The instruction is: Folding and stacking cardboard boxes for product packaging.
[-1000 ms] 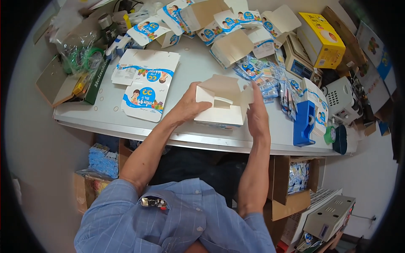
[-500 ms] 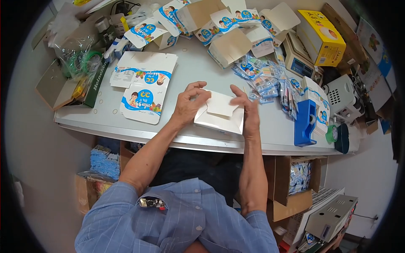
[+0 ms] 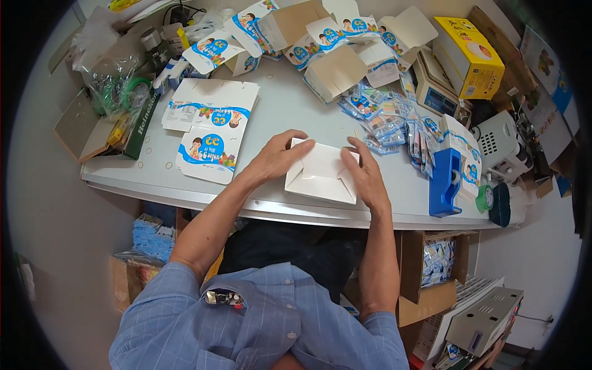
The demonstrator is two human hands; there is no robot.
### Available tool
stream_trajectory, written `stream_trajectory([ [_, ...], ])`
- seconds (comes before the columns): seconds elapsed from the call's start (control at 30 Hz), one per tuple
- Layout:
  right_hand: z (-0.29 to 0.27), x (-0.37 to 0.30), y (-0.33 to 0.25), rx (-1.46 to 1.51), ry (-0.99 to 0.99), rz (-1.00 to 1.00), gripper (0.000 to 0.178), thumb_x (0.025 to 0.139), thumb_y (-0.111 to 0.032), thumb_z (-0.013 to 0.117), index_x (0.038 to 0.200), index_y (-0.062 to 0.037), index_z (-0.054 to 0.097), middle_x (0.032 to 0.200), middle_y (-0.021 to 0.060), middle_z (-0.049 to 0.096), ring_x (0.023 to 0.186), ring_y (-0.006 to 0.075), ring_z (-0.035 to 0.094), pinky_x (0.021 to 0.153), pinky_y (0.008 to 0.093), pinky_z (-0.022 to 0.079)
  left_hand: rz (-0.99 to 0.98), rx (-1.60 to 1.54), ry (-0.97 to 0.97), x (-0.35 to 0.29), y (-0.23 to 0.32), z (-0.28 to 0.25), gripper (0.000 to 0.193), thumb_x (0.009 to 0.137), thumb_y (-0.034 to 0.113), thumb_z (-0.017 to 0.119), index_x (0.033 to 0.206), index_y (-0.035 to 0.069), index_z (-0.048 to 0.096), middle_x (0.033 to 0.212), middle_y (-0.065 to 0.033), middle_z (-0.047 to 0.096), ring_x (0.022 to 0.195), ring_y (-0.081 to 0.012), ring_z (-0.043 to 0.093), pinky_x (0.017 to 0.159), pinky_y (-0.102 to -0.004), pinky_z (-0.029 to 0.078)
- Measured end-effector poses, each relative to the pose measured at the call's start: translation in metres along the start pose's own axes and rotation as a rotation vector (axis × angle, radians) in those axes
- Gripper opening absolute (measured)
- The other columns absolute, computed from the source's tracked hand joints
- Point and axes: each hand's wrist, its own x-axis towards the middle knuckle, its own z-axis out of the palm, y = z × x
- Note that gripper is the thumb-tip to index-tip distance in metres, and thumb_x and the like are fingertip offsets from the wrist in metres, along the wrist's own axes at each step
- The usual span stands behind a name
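A small white carton (image 3: 320, 185) lies near the table's front edge, its plain folded flaps facing me. My left hand (image 3: 281, 158) grips its far left corner, the thumb lying along the top edge. With the thumb on the far flap, my right hand (image 3: 370, 182) holds the carton's right side. To the left lies a stack of flat printed carton blanks (image 3: 213, 132), white and blue with a cartoon child. Beyond my right hand is a pile of small sachets (image 3: 388, 117).
Opened cartons (image 3: 336, 71) crowd the back of the table (image 3: 277, 111). At right stand a blue tape dispenser (image 3: 445, 182), a scale (image 3: 435, 83) and a yellow box (image 3: 472, 55). A green box (image 3: 139, 120) sits at left; below the table are brown boxes (image 3: 413, 265) of packets.
The raised flap of the carton has gone down between its walls, and the inner folds now show. Both my hands have closed in on its far corners.
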Motion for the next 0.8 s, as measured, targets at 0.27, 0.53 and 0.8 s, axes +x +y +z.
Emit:
stream_trajectory([
  [0.27, -0.035, -0.013, -0.012, 0.142, -0.377, -0.067, 0.071, 0.082, -0.029, 0.078, 0.142, -0.0017, 0.052, 0.129, 0.0135, 0.060, 0.120, 0.0213, 0.055, 0.106, 0.0319, 0.041, 0.650, 0.130, -0.089, -0.009, 0.021, 0.002, 0.031, 0.091, 0.022, 0.072, 0.119, 0.009, 0.071, 0.122, -0.0116, 0.066, 0.118, -0.0294, 0.058, 0.103, -0.0390, 0.045],
  [0.53, -0.029, -0.005, -0.015, 0.004, -0.254, -0.052, 0.066, 0.079, -0.032, 0.079, 0.134, -0.0014, 0.059, 0.121, 0.0133, 0.064, 0.112, 0.0227, 0.057, 0.100, 0.0347, 0.044, 0.533, 0.014, 0.009, -0.006, 0.005, -0.003, 0.048, 0.098, 0.030, 0.065, 0.142, 0.011, 0.055, 0.146, -0.0135, 0.051, 0.128, -0.0274, 0.054, 0.105, -0.0398, 0.045],
  [0.8, -0.108, 0.003, -0.135, -0.334, 0.493, -0.597, 0.072, 0.079, -0.029, 0.078, 0.142, -0.0031, 0.055, 0.134, 0.0160, 0.061, 0.120, 0.0264, 0.057, 0.102, 0.0399, 0.047, 0.250, 0.241, 0.981, -0.034, -0.017, -0.137, 0.046, 0.087, 0.032, 0.078, 0.119, 0.001, 0.067, 0.120, -0.0167, 0.066, 0.106, -0.0289, 0.066, 0.089, -0.0394, 0.053],
])
